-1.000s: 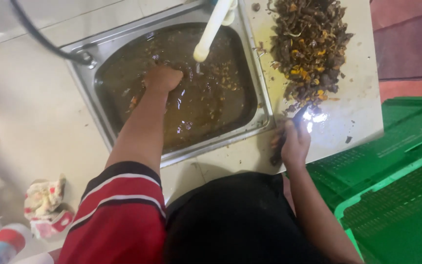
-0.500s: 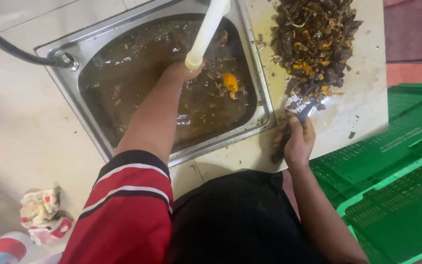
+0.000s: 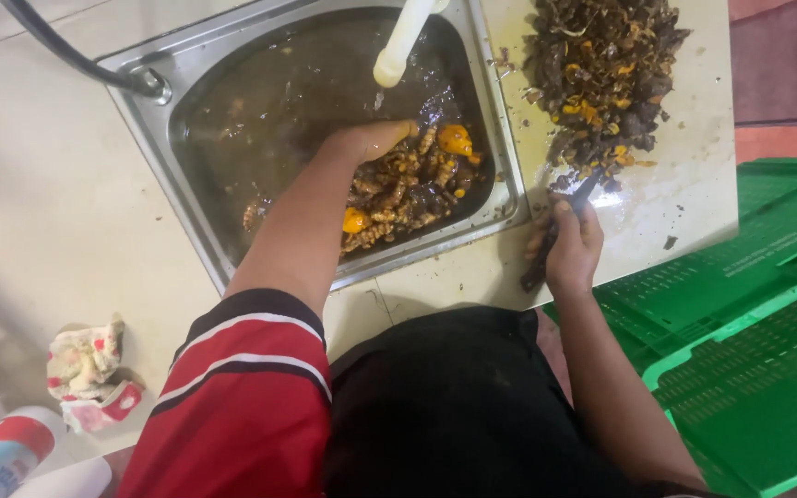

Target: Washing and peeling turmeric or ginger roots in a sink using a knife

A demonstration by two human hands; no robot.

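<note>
Steel sink (image 3: 186, 138) holds murky brown water; your left hand (image 3: 371, 140) is down in it, fingers curled into a heap of small knobbly roots (image 3: 398, 198) at the right end of the basin, a few cut orange ones among them. Can't tell if that hand actually grips any. White tap spout (image 3: 400, 41) hangs just above that hand. Your right hand (image 3: 572, 247) is closed round a dark knife (image 3: 560, 231) on the pale table (image 3: 684, 198) right of the sink; blade tip points at the pile of dark peelings (image 3: 606, 69) with orange bits, just short of its near edge. Green crates (image 3: 749, 341) stand right of the table. Crumpled red-white cloth (image 3: 85, 369) lies on the table, well left of you
</note>
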